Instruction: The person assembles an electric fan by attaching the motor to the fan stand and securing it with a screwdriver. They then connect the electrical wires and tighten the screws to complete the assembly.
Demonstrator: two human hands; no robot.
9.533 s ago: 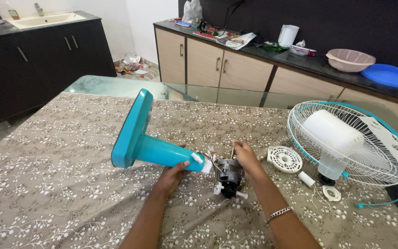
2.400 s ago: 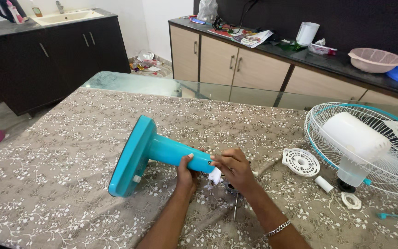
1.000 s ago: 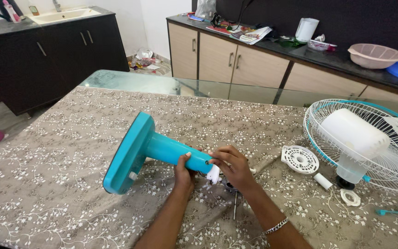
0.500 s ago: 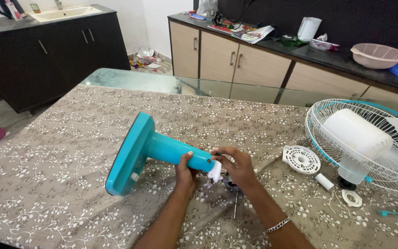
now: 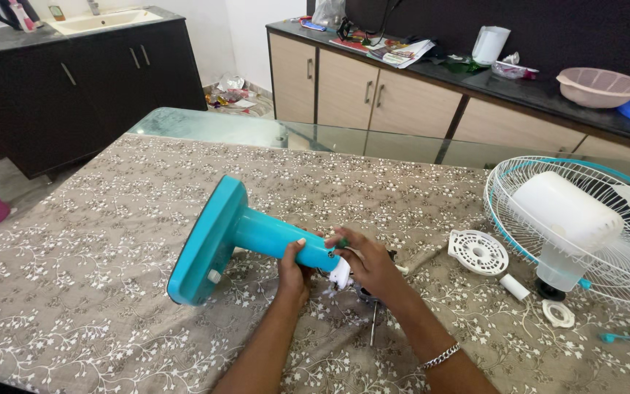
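Observation:
A teal fan stand (image 5: 227, 237) lies tilted on the patterned tablecloth (image 5: 96, 241), its flat base at the left and its neck pointing right. My left hand (image 5: 294, 271) grips the neck from below near its right end. My right hand (image 5: 367, 263) rests against that end, fingers pinched at a white plastic piece (image 5: 340, 273) sticking out of it. The dark fan motor (image 5: 364, 293) and a thin metal shaft (image 5: 372, 327) lie mostly hidden under my right hand.
A white wire fan guard (image 5: 585, 226) with a white motor cover stands at the right. Beside it lie a round white vented cap (image 5: 478, 252), a small white cylinder (image 5: 512, 288) and a white ring (image 5: 556, 314). Cabinets and a cluttered counter (image 5: 475, 80) stand behind the glass table.
Both hands stay on the stand's neck end. Over the last second the stand has barely shifted; my right fingers have moved slightly along the white piece.

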